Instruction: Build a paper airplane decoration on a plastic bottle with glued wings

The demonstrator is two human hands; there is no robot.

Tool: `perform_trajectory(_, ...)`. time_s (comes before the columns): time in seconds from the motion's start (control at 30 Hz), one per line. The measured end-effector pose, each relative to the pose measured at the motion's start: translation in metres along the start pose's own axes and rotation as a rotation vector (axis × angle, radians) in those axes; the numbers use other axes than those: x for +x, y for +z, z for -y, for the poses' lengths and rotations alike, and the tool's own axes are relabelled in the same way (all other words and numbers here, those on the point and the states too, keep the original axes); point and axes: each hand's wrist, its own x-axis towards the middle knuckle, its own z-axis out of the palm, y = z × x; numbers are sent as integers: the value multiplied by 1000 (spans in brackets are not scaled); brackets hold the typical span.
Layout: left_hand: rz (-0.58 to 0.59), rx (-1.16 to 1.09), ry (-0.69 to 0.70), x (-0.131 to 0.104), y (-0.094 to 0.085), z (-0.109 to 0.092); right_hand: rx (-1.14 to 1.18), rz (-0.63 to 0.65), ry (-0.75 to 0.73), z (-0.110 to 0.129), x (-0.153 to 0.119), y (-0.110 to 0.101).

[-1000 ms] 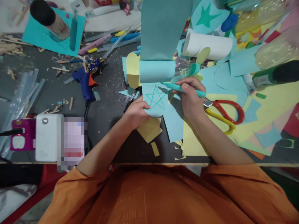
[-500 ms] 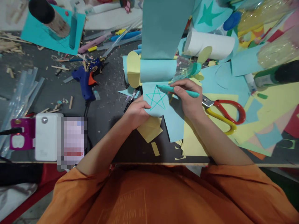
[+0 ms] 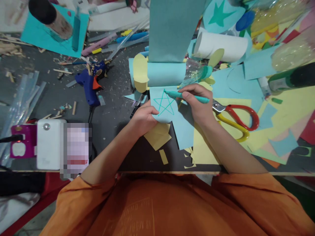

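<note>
A green outline star is drawn on the light blue paper strip (image 3: pixel 154 108), which hangs from a bottle wrapped in blue paper (image 3: pixel 167 74) with yellow paper round pieces at its ends. My left hand (image 3: pixel 144 117) pinches the strip's left edge, thumb on top. Between the fingers of my right hand (image 3: pixel 197 98) is a teal marker (image 3: pixel 200 98), its tip at the star's top point. Red and yellow handled scissors (image 3: pixel 240 113) lie just right of my right wrist, their blades hidden.
A blue glue gun (image 3: pixel 88 85) lies to the left, near wood scraps and clear glue sticks (image 3: pixel 28 95). A white power bank (image 3: pixel 51 144) sits at the front left edge. Paper sheets (image 3: pixel 290 98), a white cardboard tube (image 3: pixel 221 47) and bottles crowd the right.
Almost nothing differs. The marker has shifted very slightly, with its tip still at the star's top point, and my left hand keeps its place on the paper.
</note>
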Motion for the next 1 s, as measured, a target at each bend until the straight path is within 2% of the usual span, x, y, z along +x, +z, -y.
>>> perform_trajectory(0.6,-1,-13,4,1,0,-2,-11,48,22,3,0,1)
perform_trajectory(0.87,4,48,20,1,-1,-2,71,78,26,5,-1,2)
perform_trajectory(1.0,42,10,39,3,-7,2,118,10,38,0,1,1)
